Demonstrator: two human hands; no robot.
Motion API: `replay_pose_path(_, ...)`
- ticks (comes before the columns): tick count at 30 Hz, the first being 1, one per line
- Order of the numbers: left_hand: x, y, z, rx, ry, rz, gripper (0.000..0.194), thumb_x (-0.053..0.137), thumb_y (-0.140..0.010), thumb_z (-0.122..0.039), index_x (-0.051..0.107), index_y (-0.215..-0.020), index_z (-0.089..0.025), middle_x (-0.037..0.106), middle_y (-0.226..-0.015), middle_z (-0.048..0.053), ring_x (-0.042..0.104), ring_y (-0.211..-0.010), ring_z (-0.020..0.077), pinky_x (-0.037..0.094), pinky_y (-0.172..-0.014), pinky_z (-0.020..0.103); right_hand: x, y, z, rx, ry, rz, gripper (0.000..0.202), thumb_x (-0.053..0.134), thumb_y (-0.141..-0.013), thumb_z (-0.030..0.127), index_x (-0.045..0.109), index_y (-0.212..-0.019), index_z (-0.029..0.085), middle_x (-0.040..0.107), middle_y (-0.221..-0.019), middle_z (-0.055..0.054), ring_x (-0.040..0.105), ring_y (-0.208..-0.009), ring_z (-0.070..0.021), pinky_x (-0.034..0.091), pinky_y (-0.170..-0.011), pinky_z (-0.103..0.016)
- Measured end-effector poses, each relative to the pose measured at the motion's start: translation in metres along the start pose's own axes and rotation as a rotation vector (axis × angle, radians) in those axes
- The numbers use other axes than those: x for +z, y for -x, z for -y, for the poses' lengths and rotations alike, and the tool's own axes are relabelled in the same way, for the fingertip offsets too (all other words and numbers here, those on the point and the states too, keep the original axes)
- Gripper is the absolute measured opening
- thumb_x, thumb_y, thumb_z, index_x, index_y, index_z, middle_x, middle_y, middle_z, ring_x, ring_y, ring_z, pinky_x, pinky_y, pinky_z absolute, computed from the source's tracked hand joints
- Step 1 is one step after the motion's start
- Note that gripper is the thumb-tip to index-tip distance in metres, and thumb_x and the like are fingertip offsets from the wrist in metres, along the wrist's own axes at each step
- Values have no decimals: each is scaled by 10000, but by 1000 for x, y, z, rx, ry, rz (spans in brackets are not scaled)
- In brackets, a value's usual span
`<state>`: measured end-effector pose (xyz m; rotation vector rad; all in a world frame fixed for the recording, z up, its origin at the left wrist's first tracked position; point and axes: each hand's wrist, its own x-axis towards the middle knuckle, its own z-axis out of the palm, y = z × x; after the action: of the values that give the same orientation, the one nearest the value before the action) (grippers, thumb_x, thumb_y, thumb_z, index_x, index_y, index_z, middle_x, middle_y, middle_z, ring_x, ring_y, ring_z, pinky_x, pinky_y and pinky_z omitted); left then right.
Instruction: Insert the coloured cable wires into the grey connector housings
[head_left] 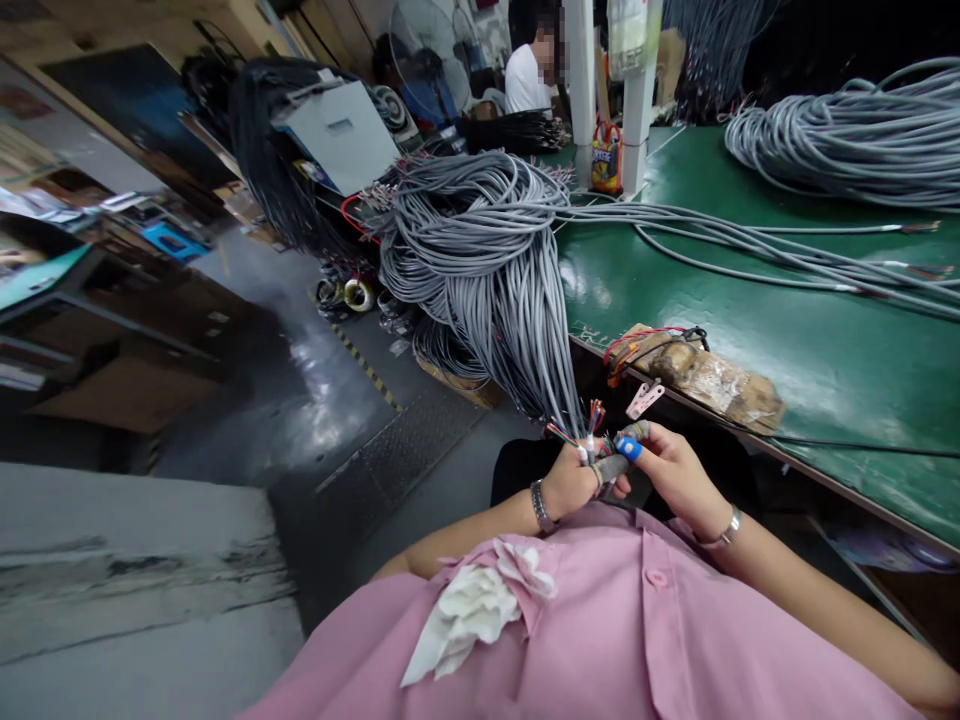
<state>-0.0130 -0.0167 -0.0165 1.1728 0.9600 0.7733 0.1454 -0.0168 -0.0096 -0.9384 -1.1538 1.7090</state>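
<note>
Close to my body, my left hand point(574, 480) is closed around the ends of grey cables point(551, 360), where thin coloured wires point(597, 415) fan out past white sleeves. My right hand point(667, 465) meets it, thumb and forefinger pinched together at the wire ends. Blue tape wraps the right thumb and grey wraps cover some fingers. Exactly which strands the right fingers pinch is too small to make out. From the hands, the cables run up to a large grey bundle point(480, 215) draped over the table's corner.
On the green table point(750, 300) lie a wooden block point(712, 380) with a pink clip point(645, 400) at its edge, loose grey cables point(720, 235) and a big cable coil point(855, 140). A person point(527, 75) sits behind, near a fan point(427, 60). A white post point(636, 130) stands on the table.
</note>
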Motion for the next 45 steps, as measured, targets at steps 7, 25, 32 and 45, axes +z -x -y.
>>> replay_pose_path(7,-3,-5,6,6,208,-128,434,603,-773,-516,623,-692,-90,658,-591,99,590,-463,137,282,-358,197,4,-4,8,-39,38,-68,173,623,-827,355,555,-770,207,612,-594,24,552,-549,-123,431,-561,-255)
replay_pose_path(25,0,-7,6,-4,327,-342,401,659,-717,-501,588,-794,-114,657,-600,61,628,-487,161,259,-338,186,5,-4,1,46,8,-102,263,706,-737,416,582,-717,185,619,-658,-19,529,-608,-141,425,-593,-275)
replay_pose_path(32,-1,-4,7,4,311,-294,370,663,-723,-480,575,-762,-124,632,-555,39,587,-435,129,225,-338,175,-6,-1,-2,82,-58,-44,214,698,-754,369,616,-763,172,596,-697,0,507,-631,-117,408,-624,-254)
replay_pose_path(45,2,3,-4,2,35,-157,432,594,-775,-522,589,-601,-126,601,-497,48,504,-406,92,313,-402,198,4,-9,10,95,-34,-74,227,706,-738,389,590,-737,194,621,-591,-1,530,-552,-132,388,-553,-265)
